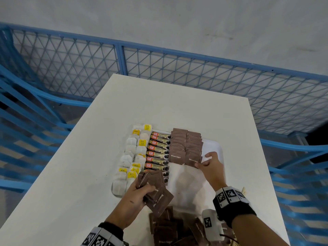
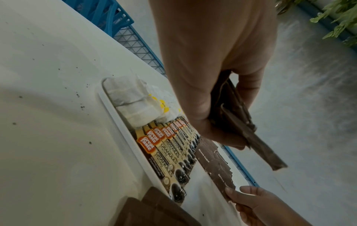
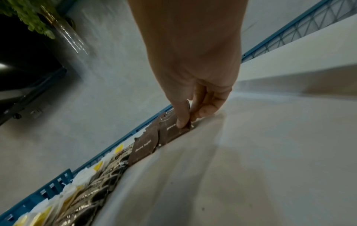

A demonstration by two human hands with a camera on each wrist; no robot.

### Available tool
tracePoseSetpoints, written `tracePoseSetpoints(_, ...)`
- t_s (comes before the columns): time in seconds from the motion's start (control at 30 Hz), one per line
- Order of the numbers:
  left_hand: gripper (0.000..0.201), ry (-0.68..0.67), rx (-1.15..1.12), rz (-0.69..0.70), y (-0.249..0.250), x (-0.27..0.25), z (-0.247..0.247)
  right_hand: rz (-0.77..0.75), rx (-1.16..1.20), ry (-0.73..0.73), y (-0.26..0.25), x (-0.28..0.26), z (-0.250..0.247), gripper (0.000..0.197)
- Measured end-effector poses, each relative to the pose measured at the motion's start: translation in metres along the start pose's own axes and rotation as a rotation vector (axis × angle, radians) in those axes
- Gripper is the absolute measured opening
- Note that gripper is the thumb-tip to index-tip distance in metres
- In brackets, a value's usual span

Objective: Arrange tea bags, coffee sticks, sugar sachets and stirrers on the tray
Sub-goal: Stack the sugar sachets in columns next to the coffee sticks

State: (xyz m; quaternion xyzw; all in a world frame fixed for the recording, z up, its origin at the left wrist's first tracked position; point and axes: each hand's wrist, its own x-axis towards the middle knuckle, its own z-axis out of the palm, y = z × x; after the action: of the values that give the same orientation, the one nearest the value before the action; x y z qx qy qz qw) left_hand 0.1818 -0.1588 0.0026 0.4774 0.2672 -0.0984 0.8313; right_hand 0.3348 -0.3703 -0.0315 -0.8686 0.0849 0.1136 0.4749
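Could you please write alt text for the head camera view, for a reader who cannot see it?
The right hand sets a brown sugar sachet onto a white tray beside rows of coffee sticks and tea bags, while the left hand grips a bundle of sachets.

White table [image 1: 88, 157] bears white tray [image 1: 219, 147]; loose brown sugar sachets [image 1: 166, 226] at near edge.

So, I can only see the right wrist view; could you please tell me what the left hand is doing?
Observer: The left hand grips a fanned bunch of brown paper sugar sachets above the near end of the white plastic tray.
Operator: Thank you. Are more sachets waiting anywhere?
Observer: Yes, a loose pile of brown sachets lies on the white table, nearer to the person than the tray.
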Motion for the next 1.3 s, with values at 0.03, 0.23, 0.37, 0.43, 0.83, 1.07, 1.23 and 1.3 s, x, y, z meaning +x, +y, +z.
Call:
tracePoseSetpoints(0.03,0.036,0.009,0.010,0.002,0.000,0.000,0.000,-0.002,-0.001,0.007,0.001,0.000,0.001,0.040)
tracePoseSetpoints(0.23,0.030,0.001,0.081,0.014,0.004,-0.004,0.004,-0.020,-0.029,0.028,0.002,0.000,0.008,0.040)
tracePoseSetpoints(0.37,0.029,0.014,0.084,0.021,0.004,-0.004,0.005,-0.082,-0.044,0.041,-0.015,-0.014,0.012,0.027)
tracePoseSetpoints(0.43,0.031,0.005,0.096,0.033,0.004,-0.004,0.005,-0.140,-0.057,-0.091,-0.029,-0.029,0.015,0.018)
tracePoseSetpoints(0.83,0.036,-0.076,0.074,0.039,0.005,-0.007,0.012,-0.170,0.146,-0.642,-0.046,-0.087,0.035,0.023)
tracePoseSetpoints(1.07,0.029,-0.025,0.083,0.021,0.005,-0.006,0.008,-0.024,0.330,-0.600,-0.042,-0.078,0.031,0.018)
tracePoseSetpoints(1.23,0.029,-0.023,0.093,0.019,0.006,-0.008,0.007,0.019,0.301,-0.420,-0.029,-0.052,0.021,0.018)
tracePoseSetpoints(1.3,0.028,-0.017,0.096,0.011,0.006,-0.007,0.007,0.036,0.223,-0.353,-0.022,-0.041,0.020,0.013)
